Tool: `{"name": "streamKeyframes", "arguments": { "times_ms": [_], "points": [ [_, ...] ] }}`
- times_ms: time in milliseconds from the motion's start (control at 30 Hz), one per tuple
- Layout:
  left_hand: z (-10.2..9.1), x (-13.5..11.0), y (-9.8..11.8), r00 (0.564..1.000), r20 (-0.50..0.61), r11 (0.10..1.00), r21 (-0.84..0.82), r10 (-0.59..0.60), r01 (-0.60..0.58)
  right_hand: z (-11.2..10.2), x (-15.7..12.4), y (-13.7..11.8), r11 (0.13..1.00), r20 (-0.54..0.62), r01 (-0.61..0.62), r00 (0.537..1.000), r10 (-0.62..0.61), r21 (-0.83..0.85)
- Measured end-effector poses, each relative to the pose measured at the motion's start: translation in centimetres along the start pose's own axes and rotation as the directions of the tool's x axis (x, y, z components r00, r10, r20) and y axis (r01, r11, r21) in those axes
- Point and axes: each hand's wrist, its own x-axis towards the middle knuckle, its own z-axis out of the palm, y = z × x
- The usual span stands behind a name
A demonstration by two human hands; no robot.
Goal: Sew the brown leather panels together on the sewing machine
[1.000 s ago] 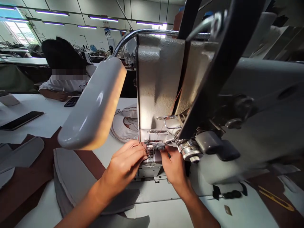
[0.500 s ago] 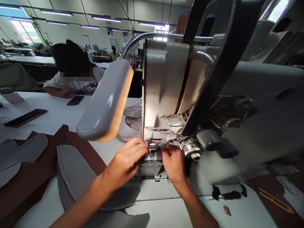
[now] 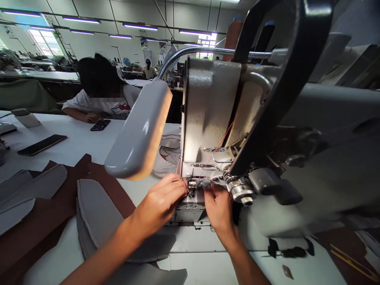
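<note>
A large grey industrial sewing machine [image 3: 213, 114] fills the middle and right of the view. Both my hands are at its presser foot and needle [image 3: 192, 188]. My left hand [image 3: 163, 202] is curled, fingertips pinched at the left side of the foot on a small dark brown piece [image 3: 198, 196] lying on the post bed. My right hand [image 3: 219, 208] is curled on the right side of the same piece, its fingertips hidden under the machine head. A red thread [image 3: 218, 148] runs down the machine face.
The machine's gooseneck lamp [image 3: 142, 130] hangs over the left of the work spot. Grey and brown cut pieces [image 3: 97, 206] lie stacked on the white table at left. A seated person [image 3: 101, 97] is at the far side with phones [image 3: 41, 145] nearby. Yellow snips [image 3: 353, 261] lie at right.
The view has shifted so the lamp and the machine sit further right and lower. Both hands stay at the presser foot, hardly moved.
</note>
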Motion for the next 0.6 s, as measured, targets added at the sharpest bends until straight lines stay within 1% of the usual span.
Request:
{"name": "streamKeyframes", "arguments": {
  "times_ms": [200,267,300,333,367,400,433,500,567,600],
  "points": [
    [0.1,-0.6,0.3,1.0,0.024,1.0,-0.015,-0.004,0.004,0.4,0.3,0.0,0.999,0.0,-0.011,1.0,0.011,0.05],
    [0.2,-1.8,0.3,0.997,0.032,0.997,-0.001,-0.077,0.077,0.2,0.3,0.4,0.997,0.011,-0.029,1.0,0.029,0.071],
    [0.2,-2.8,0.1,0.989,0.02,0.989,0.026,-0.149,0.148,-0.1,0.3,0.6,0.996,0.024,-0.038,0.999,0.036,0.086],
    [0.2,-4.1,-0.3,0.971,-0.001,0.969,0.067,-0.238,0.237,-0.5,0.1,1.0,0.994,0.045,-0.043,0.998,0.038,0.1],
    [0.3,-5.6,-0.8,0.942,-0.031,0.935,0.119,-0.333,0.334,-1.1,-0.1,1.5,0.991,0.065,-0.052,0.997,0.044,0.121],
    [0.3,-7.4,-1.3,0.905,-0.06,0.888,0.177,-0.42,0.424,-1.7,-0.5,2.0,0.986,0.084,-0.07,0.995,0.058,0.151],
    [0.2,-9.2,-1.9,0.869,-0.056,0.839,0.234,-0.492,0.491,-2.4,-1.0,2.5,0.98,0.107,-0.09,0.992,0.072,0.177],
    [0.0,-12.8,-2.8,0.794,0.019,0.751,0.34,-0.608,0.566,-3.4,-2.4,3.5,0.934,0.125,-0.214,0.975,0.185,0.288],
    [-0.3,-15.6,-3.1,0.723,0.12,0.695,0.419,-0.68,0.584,-3.8,-4.3,4.1,0.897,0.195,-0.309,0.946,0.258,0.316],
    [-0.4,-16.4,-3.1,0.69,0.171,0.68,0.445,-0.704,0.583,-3.8,-5.4,4.2,0.879,0.229,-0.347,0.932,0.282,0.328]
  ]
}}
